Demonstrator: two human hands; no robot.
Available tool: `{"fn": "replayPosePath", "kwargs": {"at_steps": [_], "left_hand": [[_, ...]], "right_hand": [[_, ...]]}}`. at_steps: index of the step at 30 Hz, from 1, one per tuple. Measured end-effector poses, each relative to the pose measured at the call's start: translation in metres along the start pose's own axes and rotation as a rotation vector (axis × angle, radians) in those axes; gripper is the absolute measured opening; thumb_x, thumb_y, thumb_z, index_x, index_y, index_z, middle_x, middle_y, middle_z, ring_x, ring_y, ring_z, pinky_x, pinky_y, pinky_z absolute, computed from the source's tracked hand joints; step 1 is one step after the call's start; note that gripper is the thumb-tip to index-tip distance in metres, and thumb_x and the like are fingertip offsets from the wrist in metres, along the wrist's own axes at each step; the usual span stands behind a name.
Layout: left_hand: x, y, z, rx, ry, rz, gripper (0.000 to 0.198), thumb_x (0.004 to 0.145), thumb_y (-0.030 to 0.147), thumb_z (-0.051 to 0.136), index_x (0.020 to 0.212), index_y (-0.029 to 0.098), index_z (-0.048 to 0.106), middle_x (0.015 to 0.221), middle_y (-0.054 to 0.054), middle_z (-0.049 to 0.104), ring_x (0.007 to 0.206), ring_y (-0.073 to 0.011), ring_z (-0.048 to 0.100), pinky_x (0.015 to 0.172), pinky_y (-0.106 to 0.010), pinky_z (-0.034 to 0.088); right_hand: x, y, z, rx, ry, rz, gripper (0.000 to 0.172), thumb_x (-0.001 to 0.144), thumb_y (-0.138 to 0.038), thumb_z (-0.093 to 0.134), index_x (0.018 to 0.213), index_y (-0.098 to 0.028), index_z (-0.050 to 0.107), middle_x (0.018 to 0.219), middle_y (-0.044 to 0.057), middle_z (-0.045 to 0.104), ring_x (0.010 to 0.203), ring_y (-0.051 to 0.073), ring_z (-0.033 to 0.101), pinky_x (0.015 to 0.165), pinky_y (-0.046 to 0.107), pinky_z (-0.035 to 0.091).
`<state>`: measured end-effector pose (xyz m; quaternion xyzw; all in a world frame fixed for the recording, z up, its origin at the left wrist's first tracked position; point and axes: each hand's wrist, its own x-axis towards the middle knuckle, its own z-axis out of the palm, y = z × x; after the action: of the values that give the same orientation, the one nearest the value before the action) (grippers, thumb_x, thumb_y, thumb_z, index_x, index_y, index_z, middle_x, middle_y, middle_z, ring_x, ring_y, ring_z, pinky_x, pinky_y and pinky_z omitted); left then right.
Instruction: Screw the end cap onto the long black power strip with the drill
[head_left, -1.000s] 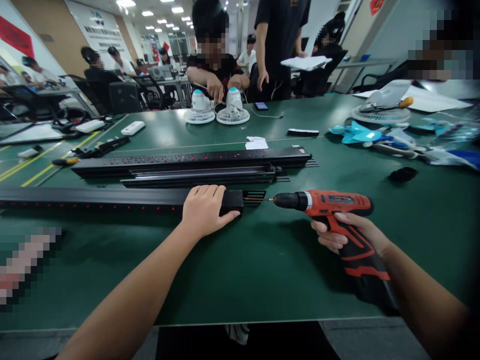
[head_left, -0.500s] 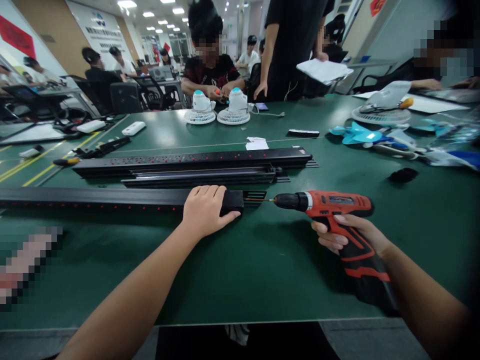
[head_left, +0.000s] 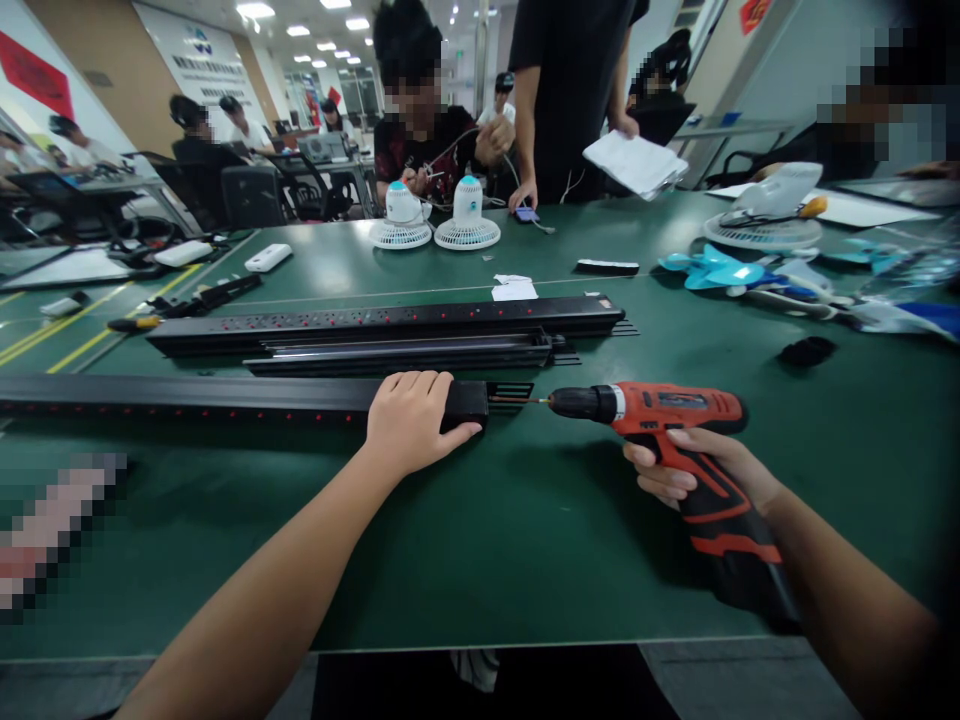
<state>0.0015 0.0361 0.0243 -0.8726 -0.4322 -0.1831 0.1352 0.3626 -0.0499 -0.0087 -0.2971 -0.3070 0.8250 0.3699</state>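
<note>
A long black bar with red dots along its side (head_left: 225, 395) lies across the left half of the table. Over its right end my left hand (head_left: 409, 420) is closed, fingers on top and thumb along the near side. My right hand (head_left: 690, 465) grips a red and black cordless drill (head_left: 675, 405) by the handle. The drill points left, and its long thin bit (head_left: 525, 400) reaches the end of the bar beside a slotted black bracket (head_left: 514, 388). Where the bit's tip meets the bar is too small to make out.
Behind lie a second dotted black bar (head_left: 390, 322) and a narrower black rail (head_left: 420, 352). Two small white fans (head_left: 468, 220) stand at the far edge, near two people. Blue fan blades (head_left: 712, 268) and a black clump (head_left: 807, 351) lie to the right on the green table (head_left: 525, 560).
My hands, the drill and the bar stay in place. Across the table, the seated person has lifted a cable, and the standing person's hand has moved to a phone-like object on the table.
</note>
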Motion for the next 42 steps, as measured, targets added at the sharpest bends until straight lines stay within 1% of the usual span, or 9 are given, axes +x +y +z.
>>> {"fn": "replayPosePath", "kwargs": {"at_steps": [5,12,21,24,28,36,42], "left_hand": [[0.0003,0.0,0.0002,0.0,0.001,-0.004,0.056,0.085,0.065,0.055,0.113,0.017,0.06,0.104,-0.011,0.069,0.098,-0.0307,0.062,0.09,-0.045,0.043],[0.0,0.0001,-0.0005,0.01,0.012,0.001,0.055,0.085,0.066,0.055,0.113,0.019,0.06,0.104,-0.01,0.069,0.098,-0.03,0.063,0.09,-0.044,0.043],[0.0001,-0.0003,0.0,0.009,-0.004,0.0,0.057,0.085,0.066,0.054,0.113,0.016,0.059,0.104,-0.011,0.068,0.097,-0.0302,0.062,0.09,-0.044,0.043],[-0.0001,-0.0005,0.0002,0.01,-0.004,-0.005,0.058,0.085,0.066,0.054,0.113,0.016,0.059,0.104,-0.011,0.068,0.098,-0.0305,0.062,0.09,-0.044,0.042],[-0.0004,-0.0003,-0.0004,0.013,-0.007,-0.004,0.057,0.085,0.066,0.054,0.112,0.017,0.059,0.104,-0.011,0.068,0.098,-0.0302,0.062,0.09,-0.043,0.042],[0.0001,-0.0001,0.0004,0.011,-0.002,-0.004,0.056,0.085,0.067,0.053,0.113,0.018,0.059,0.103,-0.011,0.068,0.097,-0.03,0.062,0.09,-0.043,0.041],[-0.0002,-0.0001,0.0,-0.001,-0.02,-0.015,0.059,0.085,0.066,0.054,0.115,0.016,0.06,0.105,-0.012,0.068,0.1,-0.0305,0.062,0.091,-0.044,0.041]], "right_hand": [[0.0004,-0.001,0.0019,0.01,-0.025,0.011,0.027,0.086,-0.038,0.062,0.088,-0.012,0.068,0.057,-0.003,0.041,0.051,0.011,0.032,0.052,0.021,0.044],[-0.0003,-0.0016,0.0045,-0.018,0.0,-0.008,0.025,0.086,-0.038,0.062,0.088,-0.013,0.067,0.056,-0.003,0.041,0.051,0.012,0.033,0.052,0.023,0.044],[0.0001,0.0,-0.0032,0.001,-0.021,0.011,0.03,0.088,-0.04,0.058,0.089,-0.012,0.068,0.056,-0.003,0.039,0.052,0.012,0.033,0.052,0.023,0.042],[0.0001,0.0003,-0.0045,-0.001,-0.017,0.02,0.031,0.088,-0.042,0.058,0.089,-0.012,0.068,0.056,-0.003,0.038,0.052,0.012,0.032,0.052,0.023,0.041],[-0.0002,0.001,-0.0047,0.0,0.0,0.016,0.031,0.087,-0.041,0.059,0.089,-0.012,0.069,0.056,-0.003,0.038,0.052,0.012,0.032,0.052,0.023,0.04],[0.0001,0.0002,-0.0035,-0.018,0.001,0.013,0.03,0.086,-0.041,0.06,0.087,-0.013,0.069,0.056,-0.003,0.04,0.051,0.012,0.028,0.051,0.024,0.04],[0.0004,0.0005,-0.0041,-0.012,-0.008,0.008,0.03,0.087,-0.041,0.058,0.088,-0.013,0.068,0.056,-0.003,0.039,0.051,0.012,0.029,0.051,0.024,0.042]]}}
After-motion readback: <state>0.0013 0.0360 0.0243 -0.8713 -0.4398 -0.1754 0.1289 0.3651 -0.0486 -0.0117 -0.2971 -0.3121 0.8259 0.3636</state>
